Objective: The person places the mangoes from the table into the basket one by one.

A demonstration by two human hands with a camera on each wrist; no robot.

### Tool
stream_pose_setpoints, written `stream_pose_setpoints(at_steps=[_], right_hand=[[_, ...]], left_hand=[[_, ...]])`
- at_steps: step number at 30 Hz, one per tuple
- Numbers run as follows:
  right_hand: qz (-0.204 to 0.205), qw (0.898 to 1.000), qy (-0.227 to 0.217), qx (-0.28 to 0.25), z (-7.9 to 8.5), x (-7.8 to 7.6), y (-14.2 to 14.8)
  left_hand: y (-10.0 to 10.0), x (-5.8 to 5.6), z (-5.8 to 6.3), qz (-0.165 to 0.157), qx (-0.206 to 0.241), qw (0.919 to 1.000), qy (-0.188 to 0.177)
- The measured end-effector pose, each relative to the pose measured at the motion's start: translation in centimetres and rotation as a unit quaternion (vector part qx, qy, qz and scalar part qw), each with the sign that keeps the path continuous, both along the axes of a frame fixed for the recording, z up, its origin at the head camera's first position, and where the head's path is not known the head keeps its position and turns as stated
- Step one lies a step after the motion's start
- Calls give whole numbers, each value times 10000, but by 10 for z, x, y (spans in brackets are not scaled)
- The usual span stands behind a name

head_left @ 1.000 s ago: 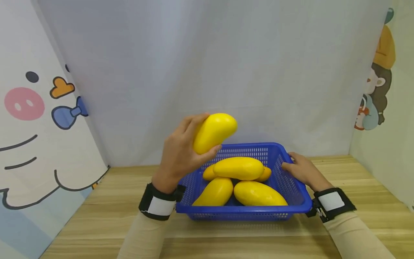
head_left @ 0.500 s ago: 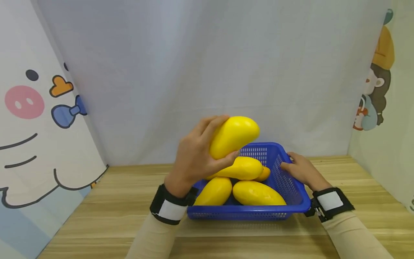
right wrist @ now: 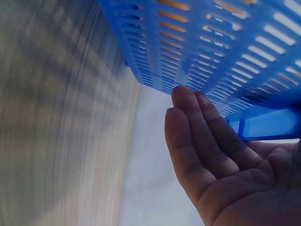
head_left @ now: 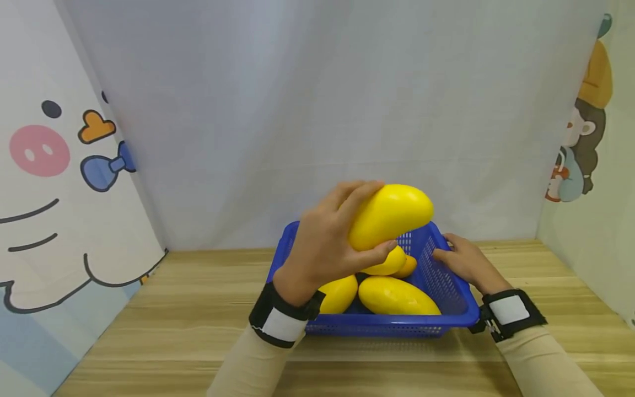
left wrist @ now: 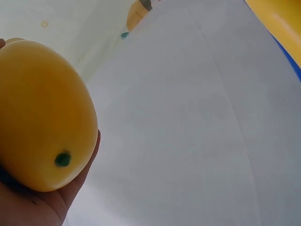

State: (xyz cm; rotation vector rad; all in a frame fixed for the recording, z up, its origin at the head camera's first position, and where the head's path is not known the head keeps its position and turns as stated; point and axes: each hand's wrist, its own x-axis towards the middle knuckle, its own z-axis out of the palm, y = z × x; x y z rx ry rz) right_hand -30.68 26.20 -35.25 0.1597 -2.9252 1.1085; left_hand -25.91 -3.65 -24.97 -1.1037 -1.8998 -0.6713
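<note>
My left hand (head_left: 324, 242) grips a yellow mango (head_left: 392, 214) above the left and middle of a blue plastic basket (head_left: 392, 321). In the left wrist view a small green stem spot shows on the mango (left wrist: 47, 113). More mangoes lie in the basket, among them one at the front right (head_left: 397, 296) and one at the front left (head_left: 338, 295); others behind are partly covered by my left hand. My right hand (head_left: 466, 263) holds the basket's right rim, thumb inside. In the right wrist view its fingers (right wrist: 207, 136) lie against the slotted outer wall.
The basket stands on a wood-grain table (head_left: 198, 320). A pale grey curtain (head_left: 238, 127) hangs behind it. Panels with cartoon prints stand at the left (head_left: 44, 187) and right (head_left: 590, 165).
My left hand has carried the mango rightward and slightly down, so it now hangs over the basket and covers more of the mangoes. The right hand keeps its place on the rim.
</note>
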Motion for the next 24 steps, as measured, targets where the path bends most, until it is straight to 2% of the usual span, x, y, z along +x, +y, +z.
stream_pose_setpoints(at_steps=[8,13,16,20,24], right_hand=[[37,10000,64,-38,0,-1,0],[40,9999,144,30,-1,-2,0],[42,9998,162,57,-2,-3,0],[36,9999,130,30,-2,-3,1],[27,9999,164,36,-2,-3,1]], left_hand=[[1,-8,-5,87,-321,9994,-57],[1,-16,-11,201,-693,9960,-521],[1,-20,-16,309,-1119,9883,-993],[2,-23,-21,418,-1594,9739,-1561],[2,-25,-24,518,-1736,9667,-1805]])
